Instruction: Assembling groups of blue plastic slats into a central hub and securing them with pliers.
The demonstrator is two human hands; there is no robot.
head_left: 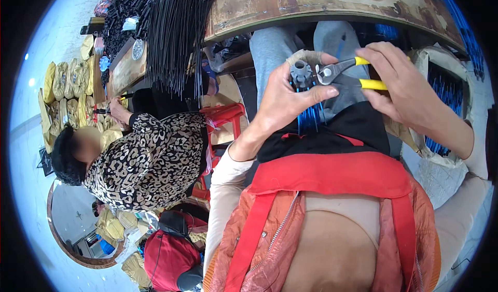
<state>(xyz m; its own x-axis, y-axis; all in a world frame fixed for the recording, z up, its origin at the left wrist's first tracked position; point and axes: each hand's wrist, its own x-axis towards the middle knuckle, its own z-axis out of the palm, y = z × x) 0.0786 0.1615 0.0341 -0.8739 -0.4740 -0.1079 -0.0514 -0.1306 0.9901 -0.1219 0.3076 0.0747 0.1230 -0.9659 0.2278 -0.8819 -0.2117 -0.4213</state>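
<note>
My left hand (pixel 277 97) is closed round a dark grey toothed hub (pixel 301 73), held upright over my lap. Thin blue rods (pixel 309 118) hang below it. My right hand (pixel 397 77) grips yellow-handled pliers (pixel 340 74), with fingers round the handles. The head of the pliers is at the right side of the hub, close to my left thumb; whether the jaws bite on anything is too small to tell. Some left fingers are hidden behind the hub, and one appears wrapped in a tan covering.
A worn wooden table (pixel 311 1) stands ahead, with black rods (pixel 179 32) hanging off its left. At right, a white sack (pixel 421 84) holds blue rods. Another person (pixel 145 157) works at left beside a red stool (pixel 228 116) and paper-wrapped bundles (pixel 67 79).
</note>
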